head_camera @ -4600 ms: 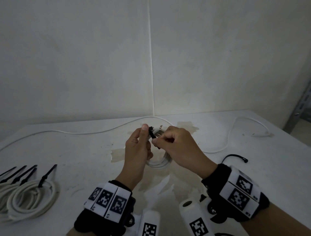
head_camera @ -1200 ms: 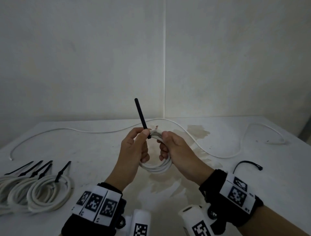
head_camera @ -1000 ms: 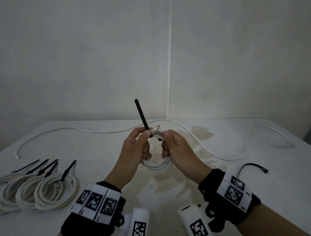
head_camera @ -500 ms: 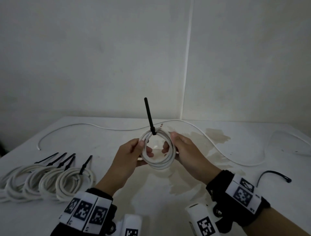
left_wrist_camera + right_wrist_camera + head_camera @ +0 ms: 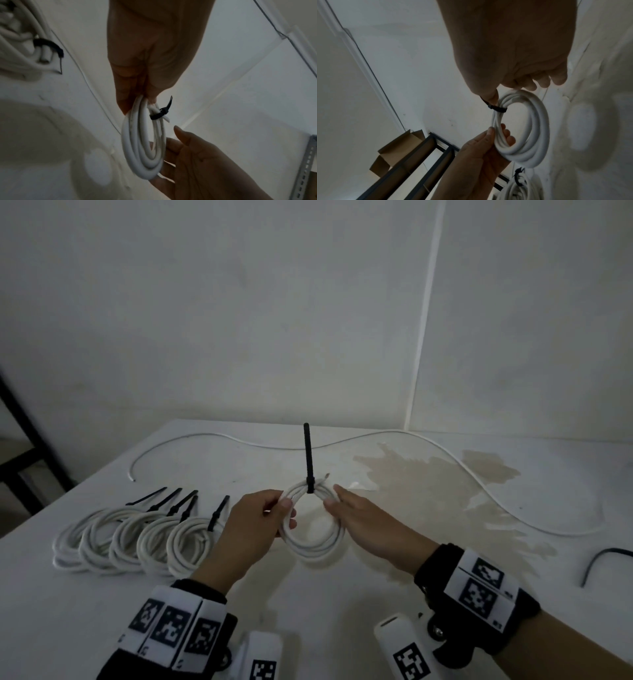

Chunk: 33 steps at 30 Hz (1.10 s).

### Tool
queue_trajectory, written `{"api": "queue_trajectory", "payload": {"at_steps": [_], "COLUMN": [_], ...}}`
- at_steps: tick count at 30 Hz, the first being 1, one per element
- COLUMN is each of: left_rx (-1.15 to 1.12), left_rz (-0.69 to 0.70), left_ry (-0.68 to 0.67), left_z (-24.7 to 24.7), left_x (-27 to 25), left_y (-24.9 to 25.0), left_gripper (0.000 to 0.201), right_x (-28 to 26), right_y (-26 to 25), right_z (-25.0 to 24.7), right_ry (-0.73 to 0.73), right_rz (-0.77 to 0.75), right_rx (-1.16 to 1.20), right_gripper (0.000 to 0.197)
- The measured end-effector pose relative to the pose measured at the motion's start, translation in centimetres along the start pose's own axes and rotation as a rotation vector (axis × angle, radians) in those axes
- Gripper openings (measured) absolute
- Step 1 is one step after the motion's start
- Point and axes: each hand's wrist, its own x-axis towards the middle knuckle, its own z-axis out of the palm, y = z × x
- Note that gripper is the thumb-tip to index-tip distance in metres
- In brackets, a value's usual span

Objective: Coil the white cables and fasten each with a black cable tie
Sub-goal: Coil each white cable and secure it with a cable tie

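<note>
Now, coil in hand: a ring of white round cable (image 5: 310,529), held upright just above the white table top (image 5: 376,604), bound at its top by a black plastic cable tie (image 5: 309,463) whose tail stands straight up.
Left hand: the left hand (image 5: 251,530) pinches the coil's left side, thumb outside and fingers curled through the ring, plain in the right wrist view (image 5: 481,151).
Right hand: the right hand (image 5: 371,530) has its fingers nearly straight, fingertips (image 5: 334,496) touching the coil's upper right by the tie; it grips nothing.
Finished coils: a row of five tied white cable coils (image 5: 133,539) lies overlapping on the table, left of the left hand, the nearest one just beside it, tie tails pointing away from the person.
Loose cable: one long uncoiled white cable (image 5: 445,453) snakes along the table's far side, from the left round to the right.
Spare tie: a curved black tie (image 5: 599,563) lies by the right edge.
Open room: bare table in front of the wrists and between coil and far cable, where a brownish stain (image 5: 428,484) spreads.
Edges: table's left edge runs near the row; beyond it stands a dark metal frame (image 5: 30,440).
</note>
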Motion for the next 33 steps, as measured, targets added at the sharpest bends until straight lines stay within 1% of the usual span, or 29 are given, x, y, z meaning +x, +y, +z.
{"api": "queue_trajectory", "payload": {"at_steps": [2, 6, 10, 14, 17, 19, 20, 22, 25, 29, 33], "left_rx": [0.058, 0.133, 0.327, 0.461, 0.652, 0.754, 0.77, 0.801, 0.784, 0.792, 0.832], "left_rz": [-0.023, -0.125, -0.127, -0.174, -0.192, -0.195, -0.194, -0.151, -0.047, 0.034, 0.099], "left_ry": [0.003, 0.045, 0.017, 0.005, -0.014, 0.023, 0.047, 0.093, 0.127, 0.087, -0.004], "left_z": [-1.2, -4.5, -6.6, -7.7, -7.9, -7.8, -7.8, -7.9, -7.6, -5.9, -3.0], "left_x": [0.2, 0.5, 0.4, 1.1, 1.6, 1.7, 1.8, 2.1, 3.0, 5.2, 8.1], "left_y": [-0.8, -2.8, -4.3, -5.2, -5.1, -4.7, -4.4, -3.6, -1.7, 0.9, 2.2], "left_gripper": [0.028, 0.03, 0.036, 0.029, 0.027, 0.017, 0.019, 0.032, 0.033, 0.031, 0.034], "right_x": [0.1, 1.2, 2.4, 3.4, 4.2, 4.7, 5.1, 5.7, 6.9, 8.8, 11.3], "right_y": [0.1, 0.7, 1.6, 2.0, 2.1, 2.1, 2.1, 2.0, 1.9, 1.3, 0.6], "right_z": [-0.2, -1.3, -2.4, -2.8, -2.8, -2.8, -2.7, -2.8, -3.0, -3.6, -4.0], "right_ry": [-0.013, 0.062, 0.119, 0.155, 0.148, 0.149, 0.15, 0.147, 0.138, 0.126, 0.106], "right_rz": [0.022, 0.06, 0.092, 0.096, 0.107, 0.121, 0.126, 0.136, 0.15, 0.156, 0.129], "right_rx": [-0.064, -0.124, -0.118, -0.147, -0.181, -0.199, -0.208, -0.23, -0.247, -0.239, -0.298], "right_gripper": [0.06, 0.061, 0.058, 0.056, 0.057, 0.058, 0.058, 0.058, 0.059, 0.059, 0.056]}}
